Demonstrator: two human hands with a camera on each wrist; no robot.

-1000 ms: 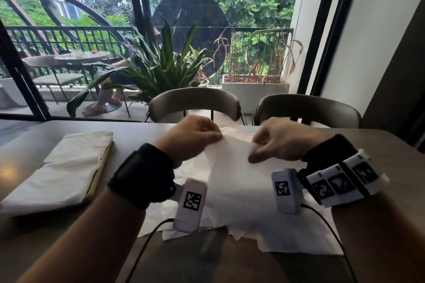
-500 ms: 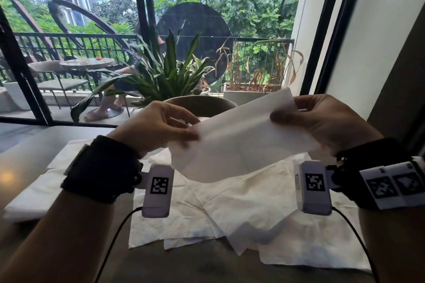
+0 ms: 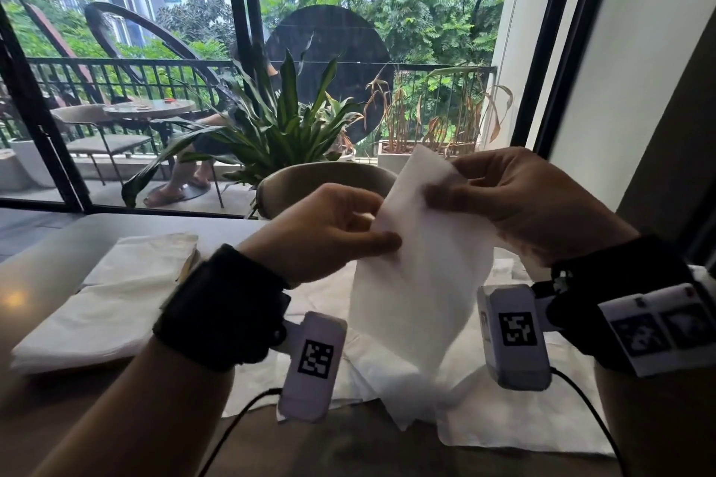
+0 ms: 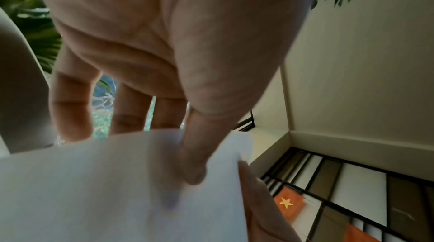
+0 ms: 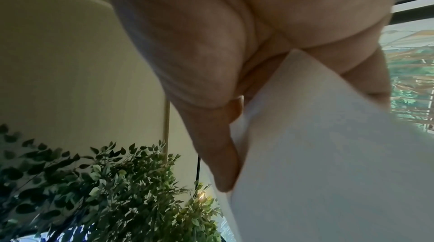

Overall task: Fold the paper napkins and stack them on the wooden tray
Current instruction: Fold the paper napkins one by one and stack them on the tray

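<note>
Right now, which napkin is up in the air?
The napkin pinched by the left hand and right hand; the other napkins lie on the table.

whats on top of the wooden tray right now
A stack of folded white napkins lies on the wooden tray and covers nearly all of it; only a strip of its right edge shows. Anything beneath the stack is hidden.

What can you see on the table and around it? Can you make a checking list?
Surface: brown table, shiny.
Job's things: one napkin held up; loose napkins below; folded stack on tray.
Clutter: nothing seen.
Grippers: left hand and right hand pinch the napkin's top.
Cables: black cables from the wrist cameras.
Surroundings: chair, plant, window, balcony.
</note>
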